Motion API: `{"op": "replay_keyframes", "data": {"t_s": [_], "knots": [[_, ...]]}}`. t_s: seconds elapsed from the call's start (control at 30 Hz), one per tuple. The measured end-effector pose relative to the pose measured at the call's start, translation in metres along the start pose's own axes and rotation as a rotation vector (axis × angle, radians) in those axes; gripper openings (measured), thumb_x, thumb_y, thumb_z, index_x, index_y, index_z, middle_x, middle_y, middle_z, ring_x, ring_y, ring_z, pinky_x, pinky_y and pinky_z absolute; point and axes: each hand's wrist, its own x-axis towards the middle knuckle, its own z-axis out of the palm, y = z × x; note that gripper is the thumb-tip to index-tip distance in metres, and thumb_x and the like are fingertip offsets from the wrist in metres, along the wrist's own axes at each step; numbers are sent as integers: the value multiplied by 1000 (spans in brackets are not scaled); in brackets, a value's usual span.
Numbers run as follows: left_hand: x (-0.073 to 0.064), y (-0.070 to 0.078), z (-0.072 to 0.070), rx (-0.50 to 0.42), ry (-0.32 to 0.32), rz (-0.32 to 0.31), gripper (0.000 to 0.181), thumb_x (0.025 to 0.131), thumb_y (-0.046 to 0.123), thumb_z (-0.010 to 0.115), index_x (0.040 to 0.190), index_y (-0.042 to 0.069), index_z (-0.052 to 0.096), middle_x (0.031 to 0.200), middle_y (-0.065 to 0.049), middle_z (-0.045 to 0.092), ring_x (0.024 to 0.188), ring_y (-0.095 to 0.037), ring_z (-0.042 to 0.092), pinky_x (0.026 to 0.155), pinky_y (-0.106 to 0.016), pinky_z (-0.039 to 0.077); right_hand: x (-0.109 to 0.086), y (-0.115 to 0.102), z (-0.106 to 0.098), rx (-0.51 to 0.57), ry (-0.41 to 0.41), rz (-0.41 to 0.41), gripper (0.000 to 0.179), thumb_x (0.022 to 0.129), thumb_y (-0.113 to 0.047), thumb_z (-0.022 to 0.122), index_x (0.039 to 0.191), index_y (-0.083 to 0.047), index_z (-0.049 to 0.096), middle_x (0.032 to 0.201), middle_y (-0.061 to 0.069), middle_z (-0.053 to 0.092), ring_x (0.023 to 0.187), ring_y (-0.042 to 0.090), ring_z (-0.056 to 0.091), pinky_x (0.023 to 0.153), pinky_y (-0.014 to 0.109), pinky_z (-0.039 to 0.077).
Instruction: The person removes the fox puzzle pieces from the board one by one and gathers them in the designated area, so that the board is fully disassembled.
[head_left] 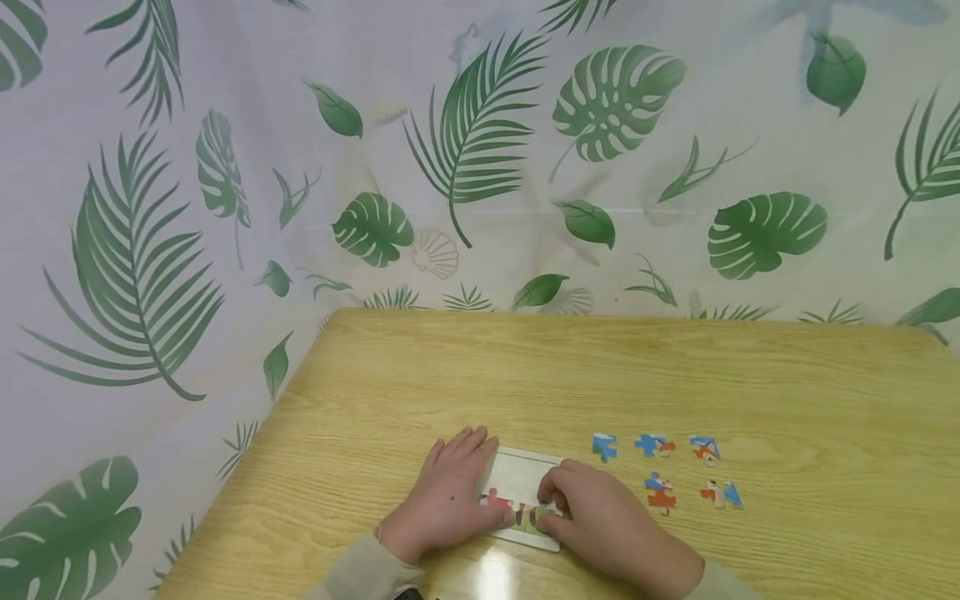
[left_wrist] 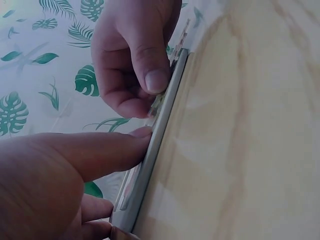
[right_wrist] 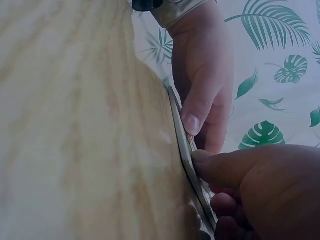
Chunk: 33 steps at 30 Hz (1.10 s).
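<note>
A shallow white puzzle tray (head_left: 517, 468) lies on the table near its front. Several joined puzzle pieces (head_left: 498, 501), red and green, line its near side. My left hand (head_left: 456, 492) rests along the tray's left edge with its fingers stretched out, and its thumb presses on the pieces. At the tray's right side, my right hand (head_left: 600, 521) pinches a puzzle piece (left_wrist: 157, 104) between thumb and curled fingers, low against the near row. Most of that piece is hidden by the fingertips. Seen from the right wrist, both thumbs are close together over the tray's edge (right_wrist: 183, 150).
Right of the tray, several loose puzzle pieces lie apart in two rows, among them a blue and green one (head_left: 603, 446) and a red and blue one (head_left: 660, 490). The wooden table (head_left: 450, 367) meets a leaf-printed cloth (head_left: 480, 275) at the back and left.
</note>
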Motion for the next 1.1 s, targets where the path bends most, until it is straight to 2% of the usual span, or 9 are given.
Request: {"op": "replay_keyframes", "data": {"t_s": [0.3, 0.47, 0.6, 0.67, 0.9, 1.0, 1.1], "knots": [[1, 0, 2, -14, -1, 9, 93, 81, 51, 76, 155, 6, 41, 163, -13, 30, 152, -30, 20, 119, -60, 10, -5, 3, 0, 128, 16, -19, 17, 88, -22, 79, 95, -25, 63, 81, -18, 53, 72, 1, 49, 65, 25, 46], [2, 1, 2, -11, 5, 5, 94, 81, 53, 76, 155, 7, 41, 163, -11, 30, 152, -29, 20, 120, -58, 9, -10, 5, -3, 215, 74, -24, 17, 91, -18, 76, 92, -29, 64, 75, -19, 53, 66, 1, 47, 61, 23, 45], [2, 0, 4, -3, 5, 9, 96, 80, 55, 76, 155, 7, 41, 164, -11, 29, 152, -29, 20, 120, -58, 10, -17, 13, -8, 345, 129, 23, 17, 94, -14, 73, 92, -28, 64, 76, -14, 57, 65, 5, 48, 59, 24, 45], [2, 0, 5, 0, 3, 12, 96, 80, 57, 75, 155, 7, 40, 164, -10, 28, 152, -28, 20, 120, -58, 10, -22, 20, -12, 378, 165, 58, 17, 94, -14, 73, 92, -28, 64, 77, -13, 58, 65, 7, 49, 59, 24, 45], [3, -3, 3, 10, -1, 11, 96, 81, 58, 74, 156, 8, 40, 164, -9, 28, 153, -27, 18, 121, -56, 9, -40, 45, -28, 323, 264, 116, 11, 96, -19, 72, 92, -27, 64, 69, -11, 53, 59, 9, 47, 55, 25, 42], [2, -5, 1, 10, -4, 8, 97, 81, 58, 75, 156, 8, 40, 164, -9, 28, 153, -26, 18, 121, -56, 8, -47, 56, -33, 298, 282, 149, 7, 96, -20, 71, 94, -24, 66, 72, -10, 56, 60, 10, 47, 55, 25, 42], [0, -8, 0, 19, -5, 0, 98, 80, 60, 75, 156, 8, 39, 165, -9, 28, 153, -26, 18, 121, -55, 9, -55, 64, -37, 278, 273, 221, 5, 98, -26, 70, 97, -22, 67, 79, -9, 61, 63, 11, 50, 57, 26, 43]]}}
